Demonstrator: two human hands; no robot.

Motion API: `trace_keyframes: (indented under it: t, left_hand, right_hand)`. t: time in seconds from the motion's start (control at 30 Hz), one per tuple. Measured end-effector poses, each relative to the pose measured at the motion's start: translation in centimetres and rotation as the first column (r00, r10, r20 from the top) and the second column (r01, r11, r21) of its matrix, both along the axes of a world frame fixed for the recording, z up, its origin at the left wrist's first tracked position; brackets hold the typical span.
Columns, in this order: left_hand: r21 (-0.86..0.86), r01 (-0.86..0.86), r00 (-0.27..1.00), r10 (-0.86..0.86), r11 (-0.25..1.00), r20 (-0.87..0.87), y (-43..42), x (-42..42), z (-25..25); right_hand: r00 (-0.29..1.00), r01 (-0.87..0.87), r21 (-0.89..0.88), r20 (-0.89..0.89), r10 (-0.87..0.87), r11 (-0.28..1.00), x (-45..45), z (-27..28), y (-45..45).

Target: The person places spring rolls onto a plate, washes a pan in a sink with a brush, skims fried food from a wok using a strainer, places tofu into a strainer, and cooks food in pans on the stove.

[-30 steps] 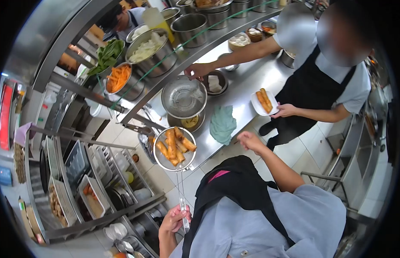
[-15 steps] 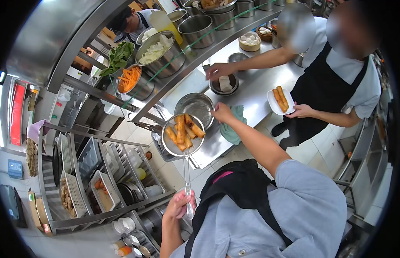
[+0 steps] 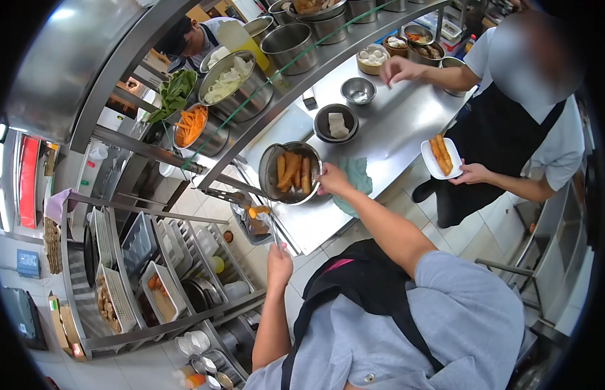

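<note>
My right hand (image 3: 334, 180) is closed on the rim of a round metal bowl (image 3: 313, 155). Several golden fried spring rolls (image 3: 291, 173) are in the bowl. My left hand (image 3: 279, 264) grips the thin handle of a strainer (image 3: 274, 229), whose basket is tipped against the left side of the bowl and hard to make out. An orange-brown piece (image 3: 257, 211) shows just below the bowl's left edge, beside the handle. A green cloth (image 3: 356, 184) lies on the counter by my right hand.
A co-worker (image 3: 510, 123) at the right holds a white dish (image 3: 429, 159) with two spring rolls. On the steel counter (image 3: 400, 123) are a dark bowl (image 3: 324, 120) with white blocks and a small metal bowl (image 3: 358, 91). A shelf (image 3: 302, 84) with pots overhangs the counter.
The strainer was tipped and the spring rolls went from it into the metal bowl. My left hand rose slightly. The co-worker's free hand moved right, away from the dark bowl; the dish shifted right.
</note>
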State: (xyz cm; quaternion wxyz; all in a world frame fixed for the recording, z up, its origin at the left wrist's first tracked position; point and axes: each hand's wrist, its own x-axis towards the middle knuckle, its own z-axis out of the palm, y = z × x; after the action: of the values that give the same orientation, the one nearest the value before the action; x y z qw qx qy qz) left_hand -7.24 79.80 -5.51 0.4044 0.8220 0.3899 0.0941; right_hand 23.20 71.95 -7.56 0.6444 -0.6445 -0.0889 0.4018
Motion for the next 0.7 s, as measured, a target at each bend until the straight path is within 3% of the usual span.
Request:
trace_keyframes:
  t: [0.03, 0.07, 0.13, 0.27, 0.33, 0.37, 0.4, 0.43, 0.47, 0.57, 0.6, 0.7]
  left_hand:
    - [0.111, 0.001, 0.999, 0.004, 0.994, -0.041, -0.6, 0.0, 0.3]
    - [0.11, 0.004, 0.999, 0.001, 0.994, -0.045, -1.4, 0.1, 1.1]
    - [0.377, 0.001, 0.999, 0.013, 0.926, -0.034, -3.1, 0.7, 3.0]
    - [0.33, -0.065, 0.991, 0.101, 0.942, -0.092, -3.5, 0.4, 4.0]
    - [0.232, -0.045, 0.992, 0.016, 0.972, 0.122, -2.1, -1.0, 2.8]
    - [0.227, -0.043, 0.992, 0.015, 0.973, 0.125, -2.2, -1.3, 3.4]
    - [-0.166, -0.086, 0.978, 0.115, 0.982, 0.177, -2.5, -1.6, 4.9]
    - [-0.535, -0.094, 0.958, 0.224, 0.839, 0.182, -2.6, -2.0, 6.2]
    - [-0.54, -0.085, 0.959, 0.215, 0.838, 0.184, -2.6, -2.4, 7.1]
    - [-0.822, 0.129, 0.976, 0.076, 0.555, 0.204, -2.1, -4.3, 8.9]
    - [-0.826, 0.139, 0.976, 0.064, 0.547, 0.207, -1.9, -4.4, 9.4]
    - [-0.94, 0.193, 0.958, -0.26, 0.282, 0.119, -1.4, -3.5, 10.5]
  right_hand:
    - [1.0, -0.005, 0.023, -0.001, 0.005, 1.0, -0.1, -0.9, 0.2]
    - [1.0, -0.002, 0.022, -0.004, 0.002, 1.0, -0.3, -1.4, 0.3]
    - [0.999, 0.036, 0.034, -0.033, -0.035, 0.999, -0.7, -2.1, 0.4]
    - [0.998, 0.051, 0.057, -0.043, -0.048, 0.997, -1.1, -3.5, 0.2]
    - [0.994, 0.099, 0.066, -0.061, -0.095, 0.993, -1.8, -3.3, -0.6]
    - [0.994, 0.1, 0.061, -0.058, -0.097, 0.993, -2.1, -3.2, -1.4]
    - [0.997, 0.047, 0.028, -0.06, -0.046, 0.998, -2.6, -3.1, -2.5]
    - [0.998, -0.004, -0.006, -0.064, 0.003, 1.0, -3.2, -3.1, -3.9]
    - [0.995, -0.064, -0.039, -0.075, 0.061, 0.997, -4.2, -3.0, -5.5]
    - [0.962, -0.257, -0.12, -0.124, 0.242, 0.959, -8.2, -3.3, -11.6]
    - [0.947, -0.302, -0.095, -0.141, 0.288, 0.949, -9.9, -3.0, -13.9]
    - [0.908, -0.402, -0.155, -0.194, 0.371, 0.903, -15.6, -0.7, -19.5]
